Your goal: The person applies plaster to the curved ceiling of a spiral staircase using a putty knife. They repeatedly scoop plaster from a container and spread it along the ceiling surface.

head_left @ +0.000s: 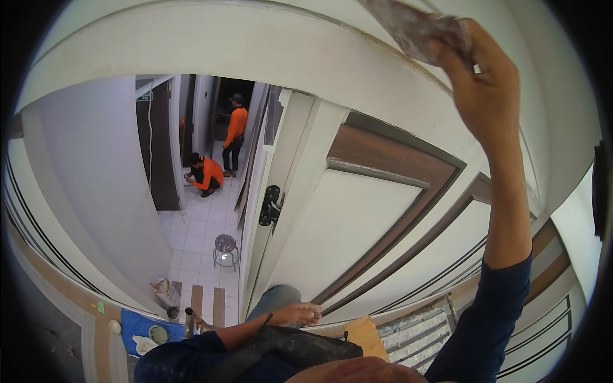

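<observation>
Clamped in my right hand [488, 86], a flat, white-smeared tool [412, 29] is raised near the upper edge of the white frame [255, 48] above the panelled door [364, 214]. My left hand [297, 315] is low, beside my black bag [310, 346]; I cannot tell whether its fingers grip anything.

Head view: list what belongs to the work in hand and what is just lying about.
Likely in the work:
- dusty flat piece, held in the right hand
- pale beam, beside that piece in the view

Likely just lying about:
- stool, on the floor tiles
- sack, by the wall
</observation>
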Tool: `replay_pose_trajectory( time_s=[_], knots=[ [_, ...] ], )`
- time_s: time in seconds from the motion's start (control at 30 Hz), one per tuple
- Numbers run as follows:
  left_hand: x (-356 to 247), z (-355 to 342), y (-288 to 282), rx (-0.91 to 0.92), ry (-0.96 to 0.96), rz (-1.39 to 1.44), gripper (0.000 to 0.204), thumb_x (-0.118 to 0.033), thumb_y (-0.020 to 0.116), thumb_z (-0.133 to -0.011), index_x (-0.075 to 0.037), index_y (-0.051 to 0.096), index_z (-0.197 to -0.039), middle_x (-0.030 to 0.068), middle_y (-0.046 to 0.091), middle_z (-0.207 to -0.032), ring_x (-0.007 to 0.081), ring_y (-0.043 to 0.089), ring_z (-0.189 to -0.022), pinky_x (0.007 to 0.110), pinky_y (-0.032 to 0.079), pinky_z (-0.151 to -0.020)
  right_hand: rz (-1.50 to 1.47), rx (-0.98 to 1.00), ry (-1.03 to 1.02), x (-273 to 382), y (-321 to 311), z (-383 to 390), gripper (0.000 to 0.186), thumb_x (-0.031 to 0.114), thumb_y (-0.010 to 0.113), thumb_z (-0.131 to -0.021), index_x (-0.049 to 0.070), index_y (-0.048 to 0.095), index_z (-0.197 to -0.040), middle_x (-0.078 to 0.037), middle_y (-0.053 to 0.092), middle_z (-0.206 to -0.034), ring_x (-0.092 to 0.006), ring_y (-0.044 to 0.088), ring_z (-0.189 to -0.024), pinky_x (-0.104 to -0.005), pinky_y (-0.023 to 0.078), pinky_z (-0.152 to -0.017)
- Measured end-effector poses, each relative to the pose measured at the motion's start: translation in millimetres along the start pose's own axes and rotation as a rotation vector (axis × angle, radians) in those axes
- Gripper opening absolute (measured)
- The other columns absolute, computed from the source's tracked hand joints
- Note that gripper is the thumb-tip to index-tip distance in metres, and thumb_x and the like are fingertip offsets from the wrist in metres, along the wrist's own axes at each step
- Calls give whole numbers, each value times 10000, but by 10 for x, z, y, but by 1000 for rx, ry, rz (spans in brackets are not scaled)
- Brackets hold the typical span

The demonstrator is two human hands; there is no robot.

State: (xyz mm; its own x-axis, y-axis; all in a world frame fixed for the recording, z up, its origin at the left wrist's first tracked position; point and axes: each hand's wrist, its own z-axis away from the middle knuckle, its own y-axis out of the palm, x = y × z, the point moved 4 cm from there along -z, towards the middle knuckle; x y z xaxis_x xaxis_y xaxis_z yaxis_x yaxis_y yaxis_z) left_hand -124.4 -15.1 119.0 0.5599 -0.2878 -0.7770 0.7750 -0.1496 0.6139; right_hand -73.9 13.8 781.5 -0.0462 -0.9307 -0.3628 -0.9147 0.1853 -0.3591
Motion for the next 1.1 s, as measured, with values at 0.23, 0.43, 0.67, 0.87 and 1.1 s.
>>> replay_pose_trajectory(
  time_s=[0.23, 0.43, 0.67, 0.87, 1.1],
  knots=[
    [3, 1, -12, -39, -8, -14, 406, -91, 492, -1040, -1, 464, -1435, 162, 561, -1326, 272, 572, -1225, 382, 454, -1092, -391, -237, 133, -204, 94, 119, 243, 148, 761, -904, -16, 714, -1076, -78, 744, -990, -133, 678, -910, -259, 512, -862],
    [-48, 18, 29, -34, 16, -38, 408, -98, 493, -1041, 6, 461, -1434, 160, 563, -1323, 276, 569, -1231, 379, 457, -1091, -385, -268, 178, -149, 380, 235, 219, 123, 759, -902, -17, 715, -1064, -70, 743, -977, -109, 662, -897, -243, 507, -835],
    [-8, 12, 0, -21, 44, -50, 414, -119, 499, -1046, -2, 460, -1441, 155, 564, -1318, 266, 574, -1221, 375, 458, -1087, 23, -178, -200, 6, -63, 146, 206, 21, 699, -912, 5, 686, -1117, -21, 706, -1003, -80, 630, -899, -225, 497, -816],
    [-15, 0, -17, -3, 10, -22, 403, -118, 488, -1051, -21, 468, -1441, 157, 567, -1329, 261, 577, -1216, 375, 458, -1085, 327, 44, -136, 20, -55, 248, 235, 41, 699, -859, 112, 730, -1081, -2, 704, -962, -193, 673, -780, -295, 541, -684],
    [-42, 17, 18, -39, 16, -35, 400, -123, 479, -1055, 0, 465, -1435, 161, 567, -1325, 254, 581, -1201, 375, 469, -1077, 403, -23, -178, -125, 29, 417, 228, 52, 709, -849, 149, 734, -1054, 16, 693, -944, -174, 656, -746, -304, 530, -628]
  ],
)
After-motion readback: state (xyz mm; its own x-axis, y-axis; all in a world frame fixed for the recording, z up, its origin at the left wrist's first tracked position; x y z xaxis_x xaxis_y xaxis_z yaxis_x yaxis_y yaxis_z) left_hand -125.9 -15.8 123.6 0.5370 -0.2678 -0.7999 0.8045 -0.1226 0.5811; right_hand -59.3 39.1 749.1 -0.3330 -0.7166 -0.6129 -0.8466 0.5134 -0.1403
